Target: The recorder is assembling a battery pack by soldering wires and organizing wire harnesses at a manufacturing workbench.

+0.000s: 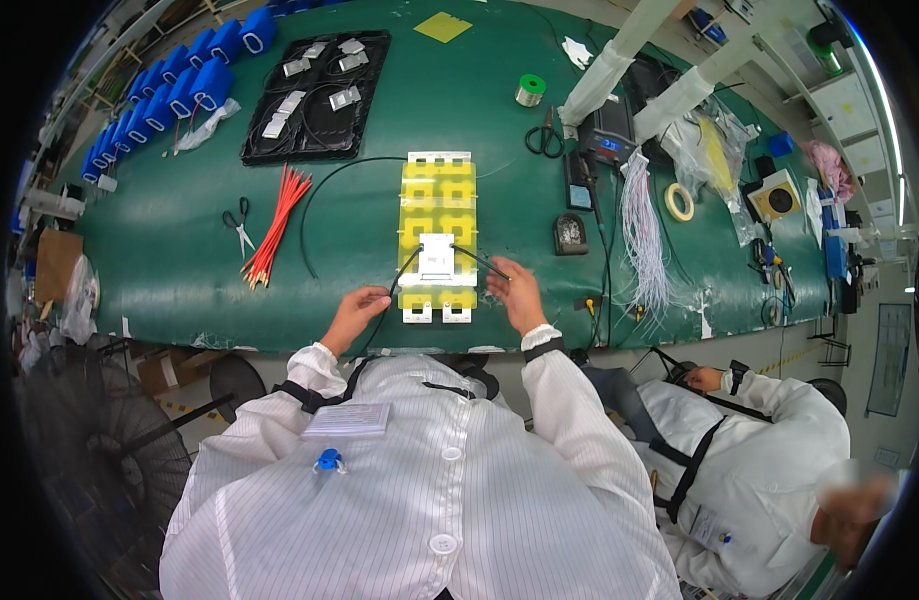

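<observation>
A white rectangular module [437,257] with a black cable at each side lies across a yellow panel with white metal strips [438,187], upright in front of me on the table. My left hand [357,314] is closed at the left black cable [406,272], which runs down past its fingertips. At the panel's right edge, my right hand [519,297] pinches the right black cable [476,259] near its end. Another black cable [319,190] curves left from the panel's top. Pale slotted tabs [438,314] stick out at the panel's near end.
Left on the green table [369,225] lie red wires [277,228], scissors [238,226] and a black tray [319,95] of modules, with blue packs [209,83] behind. Rightward are a solder spool [529,90], soldering station [607,132] and white wires [641,235]. A co-worker [769,440] sits right.
</observation>
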The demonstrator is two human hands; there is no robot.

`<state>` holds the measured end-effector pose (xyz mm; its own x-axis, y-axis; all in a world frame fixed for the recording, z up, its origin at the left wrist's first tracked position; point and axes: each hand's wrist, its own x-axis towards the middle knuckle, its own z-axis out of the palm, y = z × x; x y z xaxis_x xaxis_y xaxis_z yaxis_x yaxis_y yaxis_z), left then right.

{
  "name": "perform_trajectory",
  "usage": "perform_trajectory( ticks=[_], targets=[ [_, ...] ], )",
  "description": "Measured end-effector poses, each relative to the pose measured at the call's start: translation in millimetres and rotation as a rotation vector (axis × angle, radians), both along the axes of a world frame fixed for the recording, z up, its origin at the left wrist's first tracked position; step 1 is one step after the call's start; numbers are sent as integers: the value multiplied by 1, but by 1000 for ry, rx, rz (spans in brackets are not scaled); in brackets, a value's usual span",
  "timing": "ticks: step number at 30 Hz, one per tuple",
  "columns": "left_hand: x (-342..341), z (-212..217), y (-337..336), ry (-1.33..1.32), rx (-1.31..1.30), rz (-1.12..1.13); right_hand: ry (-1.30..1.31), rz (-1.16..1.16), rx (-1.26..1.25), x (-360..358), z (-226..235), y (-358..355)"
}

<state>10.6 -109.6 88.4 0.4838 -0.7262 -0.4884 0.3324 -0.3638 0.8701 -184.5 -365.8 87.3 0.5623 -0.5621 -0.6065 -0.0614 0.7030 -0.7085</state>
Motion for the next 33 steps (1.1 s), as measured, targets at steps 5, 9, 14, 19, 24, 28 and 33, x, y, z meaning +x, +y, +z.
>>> perform_trajectory(
  ticks=[5, 9, 14, 19, 24, 28, 33],
  targets=[
    [-12, -7, 3, 9, -24, 68, 52, 42, 59, -21, -10, 41],
    [-17, 1, 0, -151, 20, 40, -17, 8, 128, -34, -12, 67],
    [-23, 4, -2, -170, -35, 128, -48, 106, 139, -42, -16, 84],
    [-28, -2, -2, -195, -22, 83, 10, 253, 38, -40, -14, 87],
    [-26, -11, 4, -163, -38, 79, -8, 256, 1, -45, -16, 85],
    [-19, -16, 13, -132, -27, 88, 13, 143, 32, -58, -9, 72],
    [10, -42, 40, -109, 60, 92, 87, -74, 33, -82, -12, 49]
  ],
)
